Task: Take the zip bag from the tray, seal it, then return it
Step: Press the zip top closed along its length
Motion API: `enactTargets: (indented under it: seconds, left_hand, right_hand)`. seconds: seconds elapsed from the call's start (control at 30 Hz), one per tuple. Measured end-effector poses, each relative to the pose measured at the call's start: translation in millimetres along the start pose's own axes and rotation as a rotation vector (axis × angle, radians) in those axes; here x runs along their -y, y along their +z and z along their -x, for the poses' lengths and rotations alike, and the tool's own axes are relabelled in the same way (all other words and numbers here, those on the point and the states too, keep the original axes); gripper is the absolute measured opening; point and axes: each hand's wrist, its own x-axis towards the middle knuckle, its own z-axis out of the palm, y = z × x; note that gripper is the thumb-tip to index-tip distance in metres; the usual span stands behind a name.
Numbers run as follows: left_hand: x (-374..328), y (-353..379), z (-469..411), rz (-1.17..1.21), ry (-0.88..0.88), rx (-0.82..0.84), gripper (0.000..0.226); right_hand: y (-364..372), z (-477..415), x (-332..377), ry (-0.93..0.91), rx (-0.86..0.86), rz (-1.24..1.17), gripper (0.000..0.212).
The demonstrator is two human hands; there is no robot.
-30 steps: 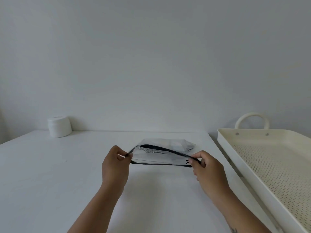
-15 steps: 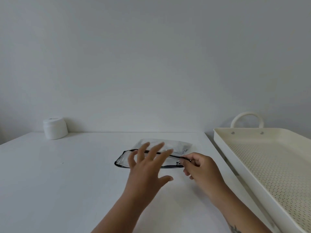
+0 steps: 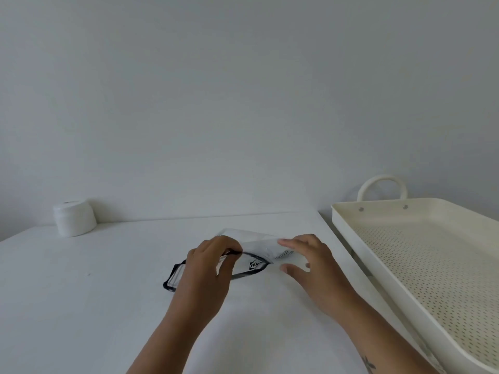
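Note:
A clear zip bag (image 3: 256,248) with a black zip edge lies on the white table (image 3: 81,292), just left of the cream tray (image 3: 421,265). My left hand (image 3: 208,268) covers the middle of the zip edge, its fingertips pinched on the black strip. My right hand (image 3: 310,263) rests at the bag's right end with fingers spread, fingertips touching the clear plastic. The left end of the zip edge sticks out past my left hand. The tray holds nothing and has a perforated floor.
A white round jar (image 3: 74,218) stands at the table's far left against the wall. The tray's loop handle (image 3: 382,186) rises at its far end. A narrow gap separates the table's right edge from the tray.
My left hand let go of the bag's left end, lifted open over it, then came down and pinched the zip edge near its middle. My right hand loosened its pinch and spread its fingers.

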Motion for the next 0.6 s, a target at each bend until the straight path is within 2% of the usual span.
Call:
enactTargets:
  seconds: [0.13, 0.3, 0.37, 0.53, 0.6]
  left_hand:
    - [2, -7, -1, 0.088, -0.064, -0.026, 0.031]
    - [-4, -15, 1, 0.108, -0.097, 0.018, 0.021]
    - [-10, -13, 6, 0.041, -0.024, 0.063, 0.024]
    - [-26, 2, 10, -0.148, 0.187, 0.124, 0.06]
    - [-28, 8, 10, -0.215, 0.257, 0.09, 0.052]
  right_hand:
    - [9, -1, 2, -0.078, -0.102, 0.061, 0.019]
    - [12, -1, 4, -0.024, -0.17, 0.036, 0.012]
    - [10, -2, 4, -0.013, -0.206, 0.041, 0.013]
    - [4, -2, 3, 0.004, -0.257, 0.037, 0.014]
    - [3, -2, 3, 0.012, -0.253, 0.035, 0.013]
